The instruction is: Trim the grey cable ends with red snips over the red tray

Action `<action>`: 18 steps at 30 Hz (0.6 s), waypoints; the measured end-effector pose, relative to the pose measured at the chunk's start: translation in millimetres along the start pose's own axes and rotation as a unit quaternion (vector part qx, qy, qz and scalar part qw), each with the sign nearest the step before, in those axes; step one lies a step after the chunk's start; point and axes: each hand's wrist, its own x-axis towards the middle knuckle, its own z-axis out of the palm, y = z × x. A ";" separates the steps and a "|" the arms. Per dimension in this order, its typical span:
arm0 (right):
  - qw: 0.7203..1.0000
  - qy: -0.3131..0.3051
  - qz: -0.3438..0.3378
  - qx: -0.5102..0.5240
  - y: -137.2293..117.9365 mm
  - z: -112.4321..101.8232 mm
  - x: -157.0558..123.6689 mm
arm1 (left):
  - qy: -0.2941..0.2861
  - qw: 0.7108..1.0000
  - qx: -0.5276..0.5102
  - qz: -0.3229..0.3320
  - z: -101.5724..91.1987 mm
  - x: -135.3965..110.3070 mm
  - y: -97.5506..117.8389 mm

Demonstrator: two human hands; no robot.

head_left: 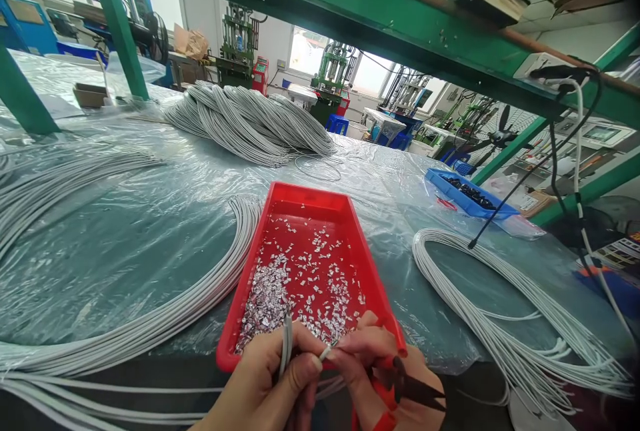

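Observation:
Just over the near edge of a red tray (379,277), my left hand (265,377) is closed on thin grey cables (287,344). One cable end (326,352) sticks out between its thumb and forefinger. My right hand (370,351) pinches the tip of that end with thumb and forefinger. Red-handled scissors (417,391) lie in the same hand, their dark blades pointing right, away from the cable. Many small silvery foil scraps (267,294) are strewn in the tray, heaped thickest at its near left.
Bundled grey cables (210,304) curve along the left, and a coil (450,284) lies to the right. A large cable pile (250,121) sits behind the tray. A blue tray (467,194) holds black parts. Overhead crosses a green beam (350,1); cords (555,171) hang at right.

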 end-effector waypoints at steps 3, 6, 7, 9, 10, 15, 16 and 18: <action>1.000 -0.005 0.002 -0.003 1.2 -1.1 1.0 | 0.004 0.999 0.041 0.012 -1.9 1.2 -2.0; 0.998 -0.026 0.051 0.010 0.5 -3.5 2.1 | 0.006 0.995 0.093 0.032 -6.0 2.5 -3.2; 0.995 -0.035 0.086 0.019 0.1 -4.3 2.3 | 0.002 0.993 0.110 0.037 -7.3 3.1 -2.9; 0.984 -0.050 0.168 0.044 -0.8 -5.3 2.2 | -0.007 0.989 0.138 0.047 -9.0 4.6 -1.0; 0.977 -0.053 0.201 0.054 -1.4 -5.3 2.0 | -0.002 0.988 0.146 0.057 -9.2 5.6 0.5; 0.952 -0.079 0.278 0.100 -5.7 1.1 1.9 | 0.132 0.961 0.168 0.179 -4.5 12.5 7.1; 0.948 -0.089 0.287 0.101 -5.7 2.2 3.1 | 0.165 0.949 0.178 0.203 -3.3 13.4 7.8; 0.945 -0.107 0.297 0.080 -3.0 1.4 8.2 | 0.209 0.943 0.169 0.196 -2.0 14.4 8.7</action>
